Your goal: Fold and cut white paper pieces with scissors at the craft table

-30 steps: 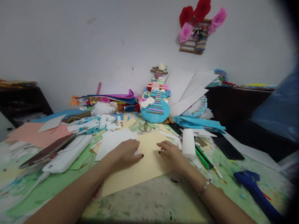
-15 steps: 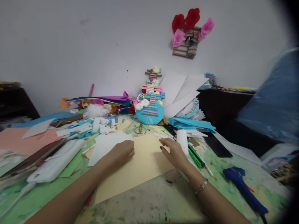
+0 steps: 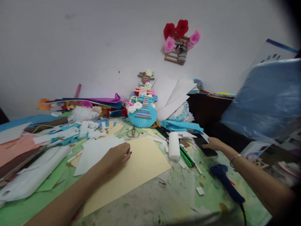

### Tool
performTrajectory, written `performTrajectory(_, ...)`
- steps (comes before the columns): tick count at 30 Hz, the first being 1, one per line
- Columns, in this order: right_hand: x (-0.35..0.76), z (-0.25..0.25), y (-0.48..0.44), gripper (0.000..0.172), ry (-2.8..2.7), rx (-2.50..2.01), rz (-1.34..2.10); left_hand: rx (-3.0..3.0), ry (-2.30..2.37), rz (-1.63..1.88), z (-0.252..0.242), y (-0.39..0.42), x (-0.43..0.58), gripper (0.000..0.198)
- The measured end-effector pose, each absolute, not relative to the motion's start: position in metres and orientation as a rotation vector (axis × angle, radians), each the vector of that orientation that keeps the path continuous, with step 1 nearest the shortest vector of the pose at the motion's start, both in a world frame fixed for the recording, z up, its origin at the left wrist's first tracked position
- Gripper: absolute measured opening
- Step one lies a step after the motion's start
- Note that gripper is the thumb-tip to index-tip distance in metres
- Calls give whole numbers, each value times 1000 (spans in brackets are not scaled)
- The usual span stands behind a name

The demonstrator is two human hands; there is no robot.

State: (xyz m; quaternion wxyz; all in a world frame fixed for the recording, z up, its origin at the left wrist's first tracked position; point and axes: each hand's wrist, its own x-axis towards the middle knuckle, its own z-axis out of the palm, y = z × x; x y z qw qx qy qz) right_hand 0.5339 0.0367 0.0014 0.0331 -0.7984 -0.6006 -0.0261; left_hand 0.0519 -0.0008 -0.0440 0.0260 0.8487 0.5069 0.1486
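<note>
My left hand point(image 3: 118, 156) rests on a pale yellow sheet of paper point(image 3: 138, 169), its fingers curled together; whether something small is inside them is hidden. White paper point(image 3: 96, 150) lies just behind this hand. On the right, my right hand point(image 3: 215, 145) reaches to the edge of a black phone point(image 3: 208, 152), beside a white paper edge point(image 3: 205, 137). Thumb and fingers there are apart, and I see nothing held between them. Nearer to me lies a blue glue gun point(image 3: 227, 182).
Scissors point(image 3: 133, 133) and a blue guitar-shaped craft point(image 3: 142, 116) are at the back. A white roll point(image 3: 174, 146) stands beside a green cutter point(image 3: 187, 157). At left are a white power strip point(image 3: 37, 172) and paper scraps. A blue plastic bag point(image 3: 263, 94) bulges at right.
My right hand has moved from above the yellow sheet rightward to the phone. My left hand stays on the sheet. The view has turned to the right.
</note>
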Motion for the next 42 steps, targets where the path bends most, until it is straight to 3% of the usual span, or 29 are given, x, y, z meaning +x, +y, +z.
performTrajectory(17, 556, -41, 52, 49, -1536, -2596, 0, 2597, 1486, 483, -44, -7, 53, 19)
performTrajectory(33, 566, -44, 44, 47, -1564, -2526, 26, 2621, 1474, 484, -43, -6, 53, 21)
performTrajectory(42, 558, -54, 44, 71, -1482, -2456, -61, 2604, 1472, 437, -40, -9, 54, 21)
